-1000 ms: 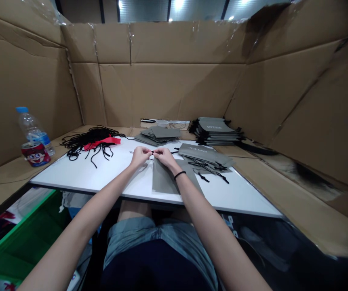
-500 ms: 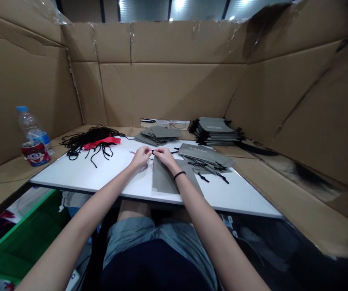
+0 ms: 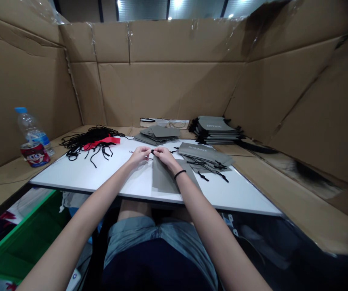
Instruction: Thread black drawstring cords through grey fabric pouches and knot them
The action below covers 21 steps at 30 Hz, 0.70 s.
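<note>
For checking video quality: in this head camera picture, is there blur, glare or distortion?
Head view: the cardboard walls bow from wide-angle distortion; ceiling lights glare at the top; the left hand and right hand look fairly sharp.

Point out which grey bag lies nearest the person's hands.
It's the lone grey bag flat on the white table, directly below the right hand; the other bags lie in piles farther up the table.
</note>
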Motion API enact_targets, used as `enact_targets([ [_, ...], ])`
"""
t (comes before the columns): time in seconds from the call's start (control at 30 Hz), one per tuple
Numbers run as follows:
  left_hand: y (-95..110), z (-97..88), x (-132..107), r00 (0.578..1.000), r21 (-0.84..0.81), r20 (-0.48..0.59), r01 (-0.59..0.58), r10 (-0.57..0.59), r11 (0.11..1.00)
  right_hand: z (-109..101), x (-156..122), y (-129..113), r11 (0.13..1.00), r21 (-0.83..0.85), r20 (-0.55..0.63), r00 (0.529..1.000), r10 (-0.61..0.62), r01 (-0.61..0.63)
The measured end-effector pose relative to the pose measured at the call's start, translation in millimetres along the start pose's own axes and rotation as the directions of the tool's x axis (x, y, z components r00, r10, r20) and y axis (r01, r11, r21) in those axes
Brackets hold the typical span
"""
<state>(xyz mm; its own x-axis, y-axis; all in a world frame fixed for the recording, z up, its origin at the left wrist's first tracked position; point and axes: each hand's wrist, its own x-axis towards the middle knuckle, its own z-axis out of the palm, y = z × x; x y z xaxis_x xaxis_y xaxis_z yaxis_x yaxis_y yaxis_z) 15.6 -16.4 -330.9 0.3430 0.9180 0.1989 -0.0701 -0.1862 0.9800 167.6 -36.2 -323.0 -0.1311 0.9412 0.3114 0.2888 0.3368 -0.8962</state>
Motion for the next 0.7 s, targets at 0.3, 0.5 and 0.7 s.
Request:
enact_targets([
  [0.3, -6.1, -2.4, 4.1, 0.934, 0.422, -0.119, -0.258, 0.336, 0.869, 0.1, -0.9, -1.6, 0.997, -0.081, -0.031, 1.000, 0.005, -0.008],
  [0.5, 1.6, 2.2, -0.1, 0.952, 0.419, -0.146, -0.187, 0.270, 0.888, 2.2, 1.1, 1.7, 0.989, -0.149, -0.047, 0.999, 0.002, -0.009],
  [0.7, -2.4, 1.7, -0.1, 0.981, 0.285, -0.148, -0.079, 0.126, 0.955, 3.5, -0.5, 3.0, 0.957, -0.289, -0.068, 0.996, -0.060, 0.038],
])
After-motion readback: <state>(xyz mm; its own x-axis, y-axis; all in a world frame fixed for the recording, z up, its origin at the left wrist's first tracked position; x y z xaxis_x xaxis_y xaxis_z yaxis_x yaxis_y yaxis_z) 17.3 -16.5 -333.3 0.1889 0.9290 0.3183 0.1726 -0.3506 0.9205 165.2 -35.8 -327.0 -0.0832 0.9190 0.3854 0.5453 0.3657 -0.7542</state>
